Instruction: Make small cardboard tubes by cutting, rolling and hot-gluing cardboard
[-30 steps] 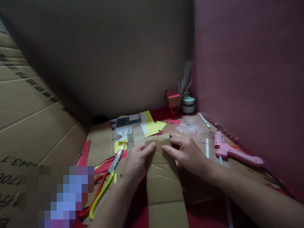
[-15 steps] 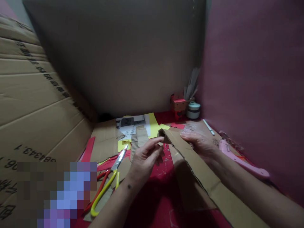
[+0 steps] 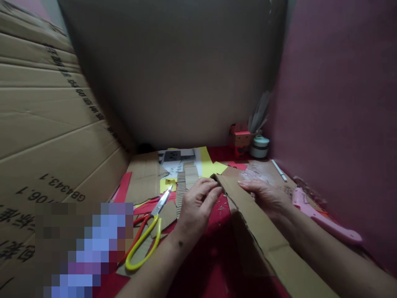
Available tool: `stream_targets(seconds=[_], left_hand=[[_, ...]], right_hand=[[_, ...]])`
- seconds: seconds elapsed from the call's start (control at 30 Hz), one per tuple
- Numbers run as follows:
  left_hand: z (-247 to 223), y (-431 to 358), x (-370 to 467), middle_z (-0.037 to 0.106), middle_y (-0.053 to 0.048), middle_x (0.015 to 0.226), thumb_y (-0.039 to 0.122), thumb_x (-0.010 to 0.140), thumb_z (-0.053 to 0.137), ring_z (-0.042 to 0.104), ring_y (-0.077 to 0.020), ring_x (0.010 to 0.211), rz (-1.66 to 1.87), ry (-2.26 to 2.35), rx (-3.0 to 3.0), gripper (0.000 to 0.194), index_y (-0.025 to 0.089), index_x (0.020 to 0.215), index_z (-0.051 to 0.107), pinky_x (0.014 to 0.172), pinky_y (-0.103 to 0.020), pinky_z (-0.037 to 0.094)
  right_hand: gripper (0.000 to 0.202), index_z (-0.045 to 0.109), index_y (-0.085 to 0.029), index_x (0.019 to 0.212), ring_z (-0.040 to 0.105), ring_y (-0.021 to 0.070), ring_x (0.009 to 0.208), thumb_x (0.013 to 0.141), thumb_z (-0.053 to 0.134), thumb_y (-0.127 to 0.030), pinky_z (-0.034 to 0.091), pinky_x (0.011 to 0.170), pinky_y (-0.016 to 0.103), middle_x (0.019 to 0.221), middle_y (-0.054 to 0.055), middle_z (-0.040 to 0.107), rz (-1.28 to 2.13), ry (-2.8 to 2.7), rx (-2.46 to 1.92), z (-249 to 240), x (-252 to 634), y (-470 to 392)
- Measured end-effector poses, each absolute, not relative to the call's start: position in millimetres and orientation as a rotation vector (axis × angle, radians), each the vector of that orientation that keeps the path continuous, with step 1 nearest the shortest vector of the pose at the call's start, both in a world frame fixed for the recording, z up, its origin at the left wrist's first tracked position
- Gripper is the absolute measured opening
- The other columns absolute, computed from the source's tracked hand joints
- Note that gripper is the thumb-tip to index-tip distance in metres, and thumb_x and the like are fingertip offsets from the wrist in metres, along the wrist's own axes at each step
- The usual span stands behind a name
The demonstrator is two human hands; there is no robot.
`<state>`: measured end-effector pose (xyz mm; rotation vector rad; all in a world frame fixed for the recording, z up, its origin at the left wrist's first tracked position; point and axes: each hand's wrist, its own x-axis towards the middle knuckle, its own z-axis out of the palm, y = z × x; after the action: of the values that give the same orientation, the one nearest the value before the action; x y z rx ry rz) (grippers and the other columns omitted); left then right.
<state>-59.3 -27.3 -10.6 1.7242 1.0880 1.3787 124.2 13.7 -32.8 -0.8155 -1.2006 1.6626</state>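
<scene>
A long folded piece of brown cardboard (image 3: 263, 223) runs from the middle of the view to the lower right. My left hand (image 3: 198, 207) has its fingers closed on the far left end of this piece, where the edge curls. My right hand (image 3: 263, 196) holds the same cardboard along its right side, thumb on top and the other fingers largely hidden. Scissors (image 3: 149, 231) with yellow and red handles lie left of my left hand, blades apart from the cardboard I hold.
Printed paper (image 3: 178, 159), yellow paper (image 3: 206, 161) and corrugated strips (image 3: 181, 190) lie beyond my hands. A small box figure (image 3: 241, 140) and a pale green jar (image 3: 259, 147) stand at the back. A pink glue gun (image 3: 322, 219) lies right; a large carton (image 3: 56, 136) rises left.
My left fingers have closed in on the curled end of the cardboard. The view has shifted slightly, so most things appear further right.
</scene>
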Motion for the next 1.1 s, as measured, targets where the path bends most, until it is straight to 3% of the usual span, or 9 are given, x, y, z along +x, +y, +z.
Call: stream_targets(seconds=[0.07, 0.13, 0.27, 0.37, 0.53, 0.67, 0.83, 1.0, 1.1], left_hand=[[-9, -27, -61, 0.058, -0.003, 0.064, 0.041, 0.085, 0.047, 0.048, -0.0115, 0.052, 1.259, 1.127, 1.557, 0.037, 0.016, 0.067, 0.066, 0.055, -0.024, 0.039], [-7, -25, -62, 0.052, 0.001, 0.051, 0.047, 0.084, 0.047, 0.044, -0.0098, 0.045, 1.171, 1.122, 1.445, 0.04, 0.015, 0.065, 0.063, 0.051, -0.023, 0.038], [-8, -22, -61, 0.066, -0.003, 0.07, 0.034, 0.071, 0.068, 0.059, -0.0147, 0.065, 1.122, 1.018, 1.292, 0.022, 0.014, 0.078, 0.067, 0.063, -0.025, 0.045], [-11, -21, -60, 0.07, -0.007, 0.082, 0.025, 0.07, 0.067, 0.063, -0.0187, 0.075, 1.14, 0.973, 1.185, 0.023, 0.012, 0.089, 0.069, 0.071, -0.029, 0.047], [-14, -21, -58, 0.072, -0.007, 0.08, 0.019, 0.069, 0.067, 0.064, -0.0183, 0.075, 1.246, 0.983, 1.134, 0.024, 0.012, 0.092, 0.071, 0.069, -0.027, 0.049], [-15, -20, -60, 0.073, -0.008, 0.076, 0.019, 0.068, 0.069, 0.064, -0.016, 0.063, 1.241, 0.969, 1.039, 0.026, 0.011, 0.093, 0.071, 0.059, -0.025, 0.049], [-16, -19, -63, 0.073, -0.008, 0.076, 0.022, 0.068, 0.071, 0.065, -0.017, 0.062, 1.25, 0.905, 0.979, 0.029, 0.012, 0.095, 0.07, 0.06, -0.027, 0.051], [-15, -12, -71, 0.072, -0.01, 0.075, 0.019, 0.066, 0.072, 0.066, -0.0181, 0.062, 1.166, 0.813, 0.873, 0.029, 0.008, 0.093, 0.069, 0.06, -0.027, 0.052], [-15, -6, -77, 0.07, -0.008, 0.07, 0.014, 0.067, 0.069, 0.065, -0.0154, 0.057, 1.102, 0.773, 0.747, 0.026, 0.007, 0.093, 0.068, 0.059, -0.025, 0.052]], right_hand=[[0.014, 0.063, -0.013, 0.063, 0.055, 0.011, 0.049, 0.065, 0.069, -0.026, 0.045, 0.049, 0.022, 0.054, 0.001, 0.06, 1.768, -1.023, -0.822, -33, 121, 11], [0.016, 0.063, -0.014, 0.062, 0.055, 0.0112, 0.049, 0.062, 0.072, -0.026, 0.045, 0.05, 0.022, 0.053, 0.001, 0.06, 1.742, -0.994, -0.821, -33, 118, 10], [0.018, 0.065, -0.015, 0.066, 0.053, 0.0106, 0.048, 0.064, 0.073, -0.03, 0.045, 0.053, 0.024, 0.057, 0.001, 0.063, 1.612, -1.068, -0.829, -35, 111, 6], [0.017, 0.066, -0.016, 0.07, 0.056, 0.012, 0.055, 0.069, 0.07, -0.033, 0.045, 0.058, 0.026, 0.063, 0.002, 0.065, 1.49, -1.157, -0.829, -35, 106, 2], [0.017, 0.068, -0.018, 0.082, 0.059, 0.0156, 0.069, 0.073, 0.065, -0.033, 0.046, 0.066, 0.029, 0.075, 0.003, 0.068, 1.299, -1.275, -0.84, -31, 102, -5], [0.019, 0.067, -0.017, 0.085, 0.059, 0.0165, 0.075, 0.075, 0.063, -0.032, 0.046, 0.069, 0.03, 0.079, 0.003, 0.067, 1.265, -1.377, -0.859, -22, 102, -8], [0.017, 0.065, -0.017, 0.083, 0.059, 0.0174, 0.079, 0.07, 0.067, -0.027, 0.046, 0.071, 0.031, 0.083, 0.003, 0.066, 1.269, -1.423, -0.846, -12, 100, -13], [0.014, 0.063, -0.018, 0.07, 0.051, 0.0113, 0.062, 0.077, 0.061, -0.03, 0.042, 0.058, 0.026, 0.068, -0.001, 0.057, 1.033, -1.403, -0.834, -11, 102, -14], [0.008, 0.064, -0.022, 0.084, 0.05, 0.01, 0.064, 0.077, 0.059, -0.021, 0.042, 0.059, 0.024, 0.077, -0.001, 0.057, 0.982, -1.34, -0.712, -13, 107, -9]])
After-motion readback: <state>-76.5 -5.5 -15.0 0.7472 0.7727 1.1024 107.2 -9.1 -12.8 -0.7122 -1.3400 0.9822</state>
